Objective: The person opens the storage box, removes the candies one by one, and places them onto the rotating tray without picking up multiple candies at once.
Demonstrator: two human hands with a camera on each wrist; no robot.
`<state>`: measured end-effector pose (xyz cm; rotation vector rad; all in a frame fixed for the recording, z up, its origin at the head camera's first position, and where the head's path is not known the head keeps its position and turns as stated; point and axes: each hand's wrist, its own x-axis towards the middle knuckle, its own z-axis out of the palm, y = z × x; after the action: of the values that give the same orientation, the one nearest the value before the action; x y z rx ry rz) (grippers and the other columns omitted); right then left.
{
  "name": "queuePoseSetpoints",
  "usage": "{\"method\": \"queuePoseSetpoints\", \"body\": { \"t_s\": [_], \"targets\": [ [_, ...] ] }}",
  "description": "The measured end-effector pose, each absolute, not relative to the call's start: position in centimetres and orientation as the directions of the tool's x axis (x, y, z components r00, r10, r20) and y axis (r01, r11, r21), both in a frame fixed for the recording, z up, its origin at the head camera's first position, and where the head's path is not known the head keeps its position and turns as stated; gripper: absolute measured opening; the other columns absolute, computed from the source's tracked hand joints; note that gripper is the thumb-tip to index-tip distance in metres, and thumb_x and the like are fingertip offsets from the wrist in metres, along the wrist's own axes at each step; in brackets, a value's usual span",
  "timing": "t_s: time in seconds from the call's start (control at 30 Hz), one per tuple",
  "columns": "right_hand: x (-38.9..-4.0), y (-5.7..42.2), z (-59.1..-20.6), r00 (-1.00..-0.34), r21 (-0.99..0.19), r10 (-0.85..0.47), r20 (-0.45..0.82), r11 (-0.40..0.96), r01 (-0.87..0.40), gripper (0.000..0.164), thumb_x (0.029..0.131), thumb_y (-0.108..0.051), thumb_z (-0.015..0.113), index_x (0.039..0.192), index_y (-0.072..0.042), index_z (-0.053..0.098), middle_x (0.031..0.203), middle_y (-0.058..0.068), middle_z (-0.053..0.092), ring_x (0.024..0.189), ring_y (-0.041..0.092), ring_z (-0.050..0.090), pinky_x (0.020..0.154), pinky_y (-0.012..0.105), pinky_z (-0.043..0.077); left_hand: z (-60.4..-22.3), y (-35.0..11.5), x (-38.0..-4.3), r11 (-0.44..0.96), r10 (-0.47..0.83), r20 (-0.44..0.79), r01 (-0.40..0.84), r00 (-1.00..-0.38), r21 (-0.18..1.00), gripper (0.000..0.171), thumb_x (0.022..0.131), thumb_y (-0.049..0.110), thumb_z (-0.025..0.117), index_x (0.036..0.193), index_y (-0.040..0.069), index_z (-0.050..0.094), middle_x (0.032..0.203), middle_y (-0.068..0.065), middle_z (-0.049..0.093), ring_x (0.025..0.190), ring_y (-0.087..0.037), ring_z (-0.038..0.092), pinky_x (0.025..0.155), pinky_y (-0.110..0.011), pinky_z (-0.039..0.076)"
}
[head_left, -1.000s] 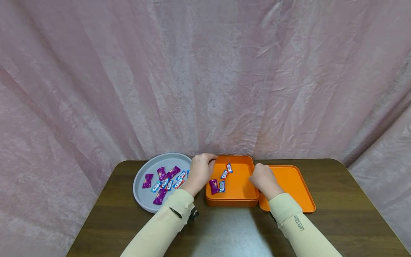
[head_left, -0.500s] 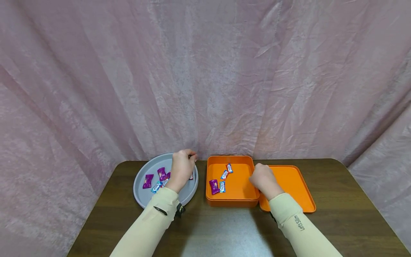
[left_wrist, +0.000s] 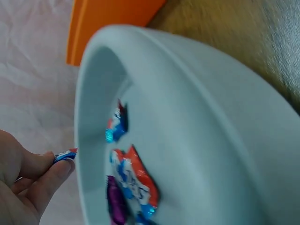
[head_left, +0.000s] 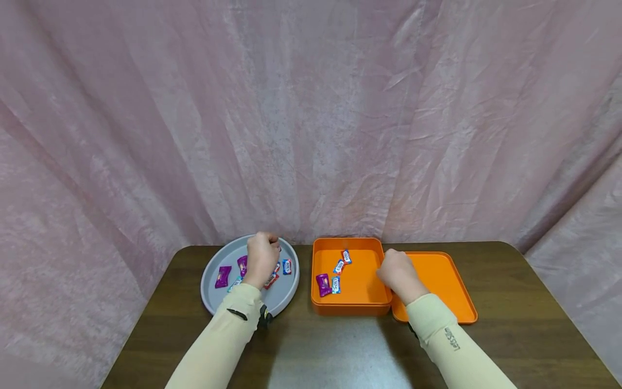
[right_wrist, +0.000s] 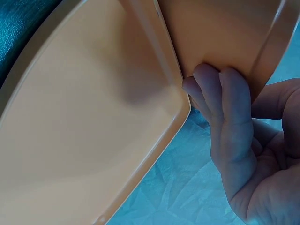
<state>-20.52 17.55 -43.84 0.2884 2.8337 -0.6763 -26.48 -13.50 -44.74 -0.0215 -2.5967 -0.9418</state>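
Observation:
Over the round grey tray (head_left: 288, 292), my left hand (head_left: 262, 260) pinches a small blue-and-red wrapped candy (left_wrist: 63, 155) between thumb and fingers. The left wrist view shows that candy beside the tray's rim. Purple-wrapped candies (head_left: 223, 276) and blue-and-red ones (head_left: 287, 267) lie in the tray, some hidden behind the hand. To its right stands an orange box (head_left: 362, 278) holding a purple candy (head_left: 323, 284) and several small blue-labelled candies (head_left: 336, 284). My right hand (head_left: 400, 274) grips the box's right wall, with fingers (right_wrist: 234, 108) on the outer side.
A shallow orange lid or tray (head_left: 444, 289) lies to the right of the box, against its side. Everything stands on a brown wooden table (head_left: 510, 302). A pink curtain (head_left: 311, 119) hangs close behind the table's back edge.
My left hand has moved left, from beside the box's left edge to above the grey tray, where it now pinches a candy. My right hand stays at the box wall.

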Motion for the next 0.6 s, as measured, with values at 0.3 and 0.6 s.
{"method": "queuePoseSetpoints", "body": {
  "t_s": [0.3,0.6],
  "targets": [
    [-20.6,17.5,-43.7,-0.953,-0.443,0.136,-0.270,0.861,0.248,0.015,0.083,-0.009,0.059,0.092,0.003,0.059,0.067,0.012,0.056,0.052,0.022,0.053,0.043,0.028,0.042,-46.5,-14.3,-27.1,0.768,-0.138,0.262,0.064,-0.955,0.637,0.014,0.077,0.002,0.064,0.086,0.003,0.074,0.083,-0.011,0.072,0.081,-0.025,0.067,0.072,-0.038,0.053],
    [-20.6,17.6,-43.8,-0.954,-0.424,0.135,-0.266,0.872,0.242,0.013,0.082,-0.008,0.057,0.089,0.003,0.060,0.067,0.012,0.057,0.052,0.022,0.053,0.042,0.028,0.042,-47.2,-14.0,-27.3,0.794,-0.119,0.249,0.058,-0.961,0.606,0.014,0.076,0.003,0.067,0.088,0.005,0.075,0.087,-0.012,0.073,0.085,-0.027,0.068,0.076,-0.040,0.053]
  ]
}}
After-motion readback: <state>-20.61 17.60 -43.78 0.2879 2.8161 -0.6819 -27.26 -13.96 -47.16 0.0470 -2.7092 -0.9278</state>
